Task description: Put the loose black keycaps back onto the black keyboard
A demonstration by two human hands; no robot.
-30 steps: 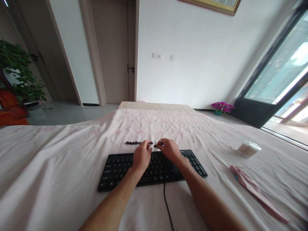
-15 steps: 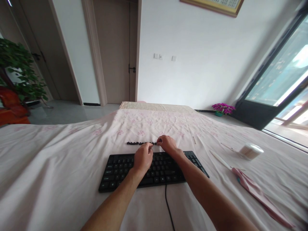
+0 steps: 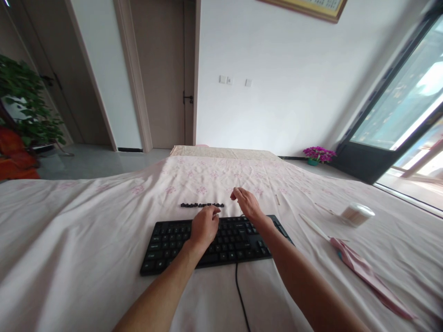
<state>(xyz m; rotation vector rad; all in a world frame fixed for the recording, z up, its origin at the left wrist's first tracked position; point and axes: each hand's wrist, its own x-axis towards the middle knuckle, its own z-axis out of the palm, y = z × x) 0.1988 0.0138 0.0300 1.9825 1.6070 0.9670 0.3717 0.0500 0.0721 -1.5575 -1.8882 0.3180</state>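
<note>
A black keyboard (image 3: 162,244) lies on the pale pink cloth, its cable running toward me. On its right part a patch without keycaps (image 3: 256,242) shows. Behind it several small black keycaps (image 3: 202,205) stand in a row. My left hand (image 3: 205,225) is over the keyboard's back edge, fingers curled together, just in front of the row's right part; whatever is in them is hidden. Beyond the back edge, right of the row, hovers my right hand (image 3: 246,203) with bent fingers drawn together. What it pinches, if anything, is too small to make out.
To the right stand a clear round tub of cotton swabs (image 3: 357,215) and a pink cloth strip (image 3: 368,279) beside a long pale stick (image 3: 313,227). A short thin stick (image 3: 278,199) lies behind the keyboard. The cloth (image 3: 86,230) is wrinkled.
My right hand has moved right and up, away from the right end of the keycap row. My left hand stays nearly in place. The view has shifted slightly.
</note>
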